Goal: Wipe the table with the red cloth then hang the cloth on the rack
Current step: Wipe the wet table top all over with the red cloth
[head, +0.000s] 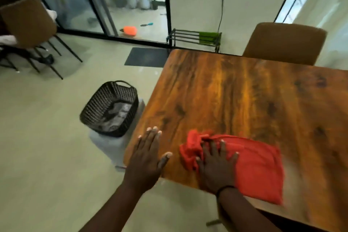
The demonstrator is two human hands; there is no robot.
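The red cloth (244, 164) lies on the table (244, 96) near the corner closest to me, bunched into folds at its left end and spread flatter toward the right. Its long axis runs roughly left to right along the near edge, tilted a little away from me at the left. My right hand (216, 165) is flat on top of its left half, fingers spread and pressing down, palm nearly at the table's edge; nothing is pinched. My left hand (148, 158) is open too, fingers together and thumb out, at the table's left corner just beside the cloth but not touching it. I can't be sure whether it rests on the wood or hovers above it.

So the cloth sits directly under my right hand and to the right of my left, and most of the table stretches away ahead and to the right, unwiped as far as I can judge. The right hand is the one to push it outward.

The rack (194, 38) stands on the floor beyond the far left corner of the table, a green cloth (208, 36) already draped over it; its lower part is hidden by the table. The cloth's right edge is smeared by motion blur. A dark basket (111, 109) sits left of the table.
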